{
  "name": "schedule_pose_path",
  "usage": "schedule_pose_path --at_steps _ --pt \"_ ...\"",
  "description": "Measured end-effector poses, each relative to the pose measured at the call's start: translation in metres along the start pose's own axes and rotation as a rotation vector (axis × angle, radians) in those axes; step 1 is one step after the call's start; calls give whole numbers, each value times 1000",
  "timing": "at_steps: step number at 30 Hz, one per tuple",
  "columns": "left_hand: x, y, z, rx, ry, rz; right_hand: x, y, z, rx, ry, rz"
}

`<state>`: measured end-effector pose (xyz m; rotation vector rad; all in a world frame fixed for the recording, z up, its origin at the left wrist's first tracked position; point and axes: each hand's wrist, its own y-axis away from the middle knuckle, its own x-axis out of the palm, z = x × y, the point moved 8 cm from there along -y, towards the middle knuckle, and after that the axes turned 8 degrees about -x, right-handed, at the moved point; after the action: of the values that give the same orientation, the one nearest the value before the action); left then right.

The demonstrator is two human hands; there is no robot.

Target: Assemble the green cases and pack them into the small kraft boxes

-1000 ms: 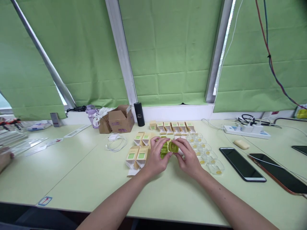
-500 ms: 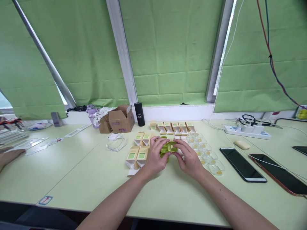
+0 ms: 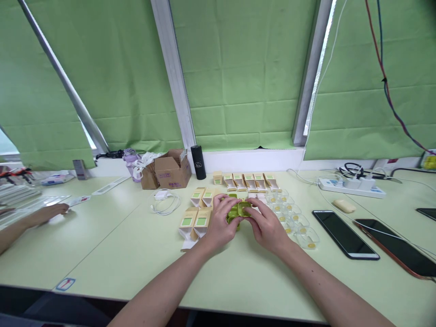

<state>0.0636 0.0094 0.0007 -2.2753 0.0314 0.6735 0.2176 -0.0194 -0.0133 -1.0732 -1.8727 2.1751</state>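
Note:
Between my two hands is a small green square cup (image 3: pixel 244 209), gripped at its rim by the fingers of both. My left hand (image 3: pixel 222 221) holds its left side, and my right hand (image 3: pixel 268 224) has thumb and fingers on the right side. More green cups (image 3: pixel 232 212) lie just behind and under my left fingers, partly hidden. To the left of my hands stand small open cartons (image 3: pixel 186 221) with green windows. On the right are rows of clear plastic cups (image 3: pixel 307 237), each with a yellow spot in it.
A row of cartons (image 3: pixel 250 182) lines the back. Further left are a charger with cable (image 3: pixel 163 195), a cardboard box (image 3: pixel 172 170) and a black bottle (image 3: pixel 198 162). Phones (image 3: pixel 344 234) and a power strip (image 3: pixel 352 186) lie right. Another person's hand (image 3: pixel 51 212) reaches in at far left.
The other person's hand at far left has moved right along the table. My hands stay in place, with my right fingers shifting slightly on the green cup.

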Motion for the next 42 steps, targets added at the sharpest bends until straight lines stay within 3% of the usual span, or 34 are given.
schedule_pose_path --at_steps 42 --pt "-1 1 -3 54 -19 -31 -3 -2 0 26 -47 -32"
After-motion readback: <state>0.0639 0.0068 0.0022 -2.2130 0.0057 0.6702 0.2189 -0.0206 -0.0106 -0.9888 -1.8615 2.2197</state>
